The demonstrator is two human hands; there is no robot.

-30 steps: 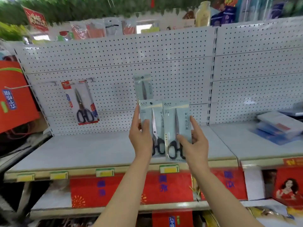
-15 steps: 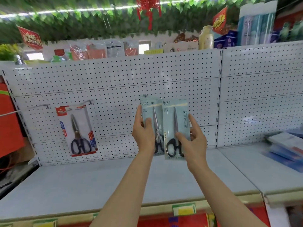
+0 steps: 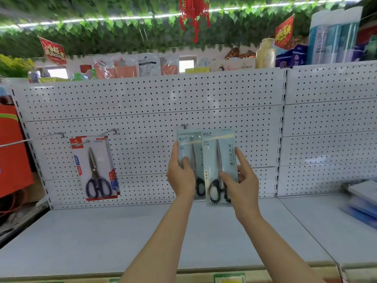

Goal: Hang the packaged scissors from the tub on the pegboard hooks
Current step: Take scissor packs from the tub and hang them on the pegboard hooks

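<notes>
Care matters most at the top of the left pack: its hang hole sits just under the hook on the pegboard, and the hole looks already at the prong or just short of it; I cannot tell which. The left hand pinches that pack, thumb on the front and fingers behind. Best to keep the card flat to the board, line the hole up with the prong tip and slide it straight back. The right hand grips the right pack, thumb across the front, forefinger up its edge; it should hold clear so the cards do not snag.

Count: two pale blue packs of scissors in hand, one red-carded pack already hanging at left, three more hooks there, one of them carrying that pack. The tub is not in view.
</notes>
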